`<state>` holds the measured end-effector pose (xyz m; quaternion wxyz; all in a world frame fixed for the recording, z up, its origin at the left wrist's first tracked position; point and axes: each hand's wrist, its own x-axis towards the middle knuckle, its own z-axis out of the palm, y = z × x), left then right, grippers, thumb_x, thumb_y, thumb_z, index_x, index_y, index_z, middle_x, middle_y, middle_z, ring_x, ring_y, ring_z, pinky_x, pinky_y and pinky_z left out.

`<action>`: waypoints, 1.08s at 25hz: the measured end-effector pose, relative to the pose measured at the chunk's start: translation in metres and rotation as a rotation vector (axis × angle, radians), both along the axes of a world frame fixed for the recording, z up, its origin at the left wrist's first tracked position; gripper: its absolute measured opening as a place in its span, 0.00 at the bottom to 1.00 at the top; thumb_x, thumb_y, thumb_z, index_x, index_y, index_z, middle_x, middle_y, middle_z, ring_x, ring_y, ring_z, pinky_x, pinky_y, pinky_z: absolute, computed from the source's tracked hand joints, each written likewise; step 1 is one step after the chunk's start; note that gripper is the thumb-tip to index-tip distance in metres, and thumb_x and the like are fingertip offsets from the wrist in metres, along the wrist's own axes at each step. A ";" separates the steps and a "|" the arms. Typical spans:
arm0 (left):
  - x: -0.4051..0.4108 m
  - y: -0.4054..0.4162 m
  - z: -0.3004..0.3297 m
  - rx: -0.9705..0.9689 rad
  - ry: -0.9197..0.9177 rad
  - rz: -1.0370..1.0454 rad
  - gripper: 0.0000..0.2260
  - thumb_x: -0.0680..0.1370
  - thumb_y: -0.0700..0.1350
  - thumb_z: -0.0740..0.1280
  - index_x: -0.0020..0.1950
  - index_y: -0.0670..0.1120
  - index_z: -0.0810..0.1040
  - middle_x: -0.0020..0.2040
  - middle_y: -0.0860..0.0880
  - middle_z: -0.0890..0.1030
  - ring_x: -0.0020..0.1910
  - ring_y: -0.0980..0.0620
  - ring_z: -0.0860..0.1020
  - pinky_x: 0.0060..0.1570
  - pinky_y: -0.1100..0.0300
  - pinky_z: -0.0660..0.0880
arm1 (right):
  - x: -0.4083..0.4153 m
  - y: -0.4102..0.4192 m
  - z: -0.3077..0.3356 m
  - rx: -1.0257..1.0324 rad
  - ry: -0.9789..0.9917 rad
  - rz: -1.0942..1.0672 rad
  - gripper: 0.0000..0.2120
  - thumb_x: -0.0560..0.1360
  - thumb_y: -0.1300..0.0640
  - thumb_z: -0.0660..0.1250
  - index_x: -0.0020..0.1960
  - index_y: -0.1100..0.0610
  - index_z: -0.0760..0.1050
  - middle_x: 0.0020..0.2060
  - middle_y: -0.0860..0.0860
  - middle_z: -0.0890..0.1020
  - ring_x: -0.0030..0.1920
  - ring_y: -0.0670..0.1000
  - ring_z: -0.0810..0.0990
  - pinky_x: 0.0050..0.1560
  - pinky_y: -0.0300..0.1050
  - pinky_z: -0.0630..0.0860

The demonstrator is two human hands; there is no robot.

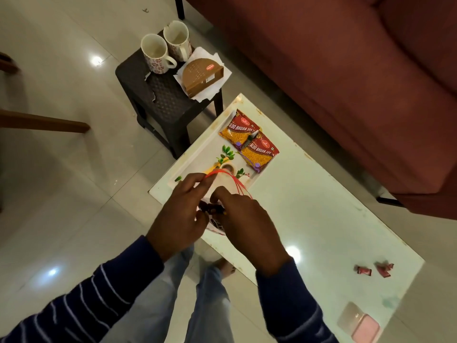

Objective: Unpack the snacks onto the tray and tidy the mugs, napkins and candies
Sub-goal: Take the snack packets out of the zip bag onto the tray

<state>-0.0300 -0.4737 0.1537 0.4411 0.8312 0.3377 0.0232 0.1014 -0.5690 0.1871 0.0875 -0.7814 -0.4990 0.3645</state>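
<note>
Pinching a small dark packet [214,209] between left grip [181,209] and right grip [243,219] at the counter [321,219] near edge, tray [197,154] with two snack packets [249,142] beyond, candies [374,269] well apart rightward, bare counter between.

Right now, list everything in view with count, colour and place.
mugs: two, white with red pattern, on the stool
stool: one, dark, left of the table
napkin holder: one, brown, on white napkins, on the stool
snack packets: two, red and yellow, on the tray
tray: one, white, floral, table's far end
candies: two, red, table's near right
table: one, white
sofa: one, maroon
left hand: grip on a red-handled bag
right hand: grip on the bag
</note>
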 end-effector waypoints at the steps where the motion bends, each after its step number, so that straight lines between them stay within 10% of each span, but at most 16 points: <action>1: -0.002 0.006 -0.001 -0.006 0.002 0.013 0.35 0.71 0.32 0.70 0.76 0.47 0.64 0.67 0.50 0.69 0.64 0.52 0.70 0.58 0.65 0.72 | 0.009 -0.004 0.011 0.069 0.057 -0.065 0.14 0.78 0.52 0.67 0.62 0.43 0.69 0.54 0.49 0.83 0.50 0.50 0.82 0.44 0.39 0.76; 5: -0.014 0.019 -0.005 -0.008 0.036 0.056 0.36 0.70 0.30 0.67 0.76 0.50 0.64 0.61 0.59 0.65 0.55 0.56 0.69 0.48 0.74 0.70 | 0.058 -0.013 0.039 0.180 0.709 -0.571 0.15 0.72 0.56 0.76 0.51 0.46 0.73 0.47 0.53 0.86 0.43 0.53 0.87 0.35 0.49 0.83; 13: -0.039 0.014 -0.012 -0.008 0.092 -0.081 0.33 0.71 0.30 0.69 0.73 0.51 0.70 0.66 0.49 0.77 0.62 0.49 0.75 0.62 0.59 0.71 | 0.118 0.005 -0.046 0.199 0.747 -0.911 0.18 0.70 0.50 0.74 0.54 0.59 0.75 0.50 0.61 0.85 0.46 0.62 0.86 0.35 0.49 0.83; 18: -0.042 0.011 -0.008 -0.004 0.093 -0.243 0.28 0.70 0.33 0.74 0.68 0.48 0.77 0.63 0.48 0.81 0.60 0.46 0.80 0.61 0.55 0.72 | 0.144 0.029 -0.108 0.084 0.632 -0.861 0.15 0.74 0.57 0.74 0.58 0.60 0.75 0.58 0.61 0.81 0.52 0.62 0.84 0.47 0.63 0.83; 27: -0.034 0.012 -0.014 -0.022 0.015 -0.278 0.24 0.72 0.38 0.71 0.67 0.52 0.78 0.63 0.52 0.81 0.57 0.52 0.80 0.56 0.56 0.80 | 0.164 0.109 -0.203 -0.132 0.076 -0.164 0.17 0.69 0.55 0.78 0.54 0.52 0.75 0.50 0.51 0.80 0.43 0.51 0.78 0.39 0.46 0.78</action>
